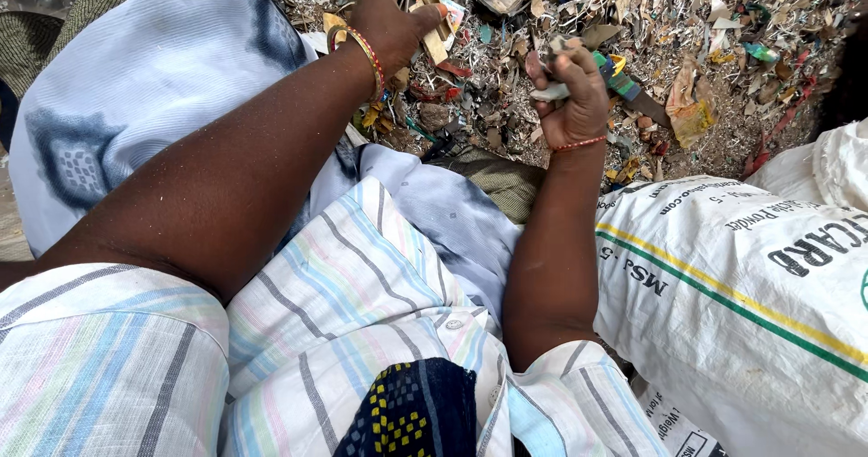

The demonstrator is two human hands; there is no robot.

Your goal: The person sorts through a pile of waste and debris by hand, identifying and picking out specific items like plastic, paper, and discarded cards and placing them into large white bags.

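Scrap heap [723,23]: a wide spread of shredded paper, card and plastic bits on the ground, filling the far side of the view.
White woven sack [750,303]: lies at the heap's near right edge, printed, with a yellow and green stripe, just beside the right forearm.
Pale cloth bundle [154,77]: white with blue blotches, at the heap's near left edge, under the left forearm.
Left hand [391,25]: closed around tan card strips [432,14] over the heap's near left part; bangles at the wrist.
Right hand [570,104]: fisted on a small bunch of scraps [608,70], green and grey pieces sticking out, above the heap's near middle; red thread at the wrist.
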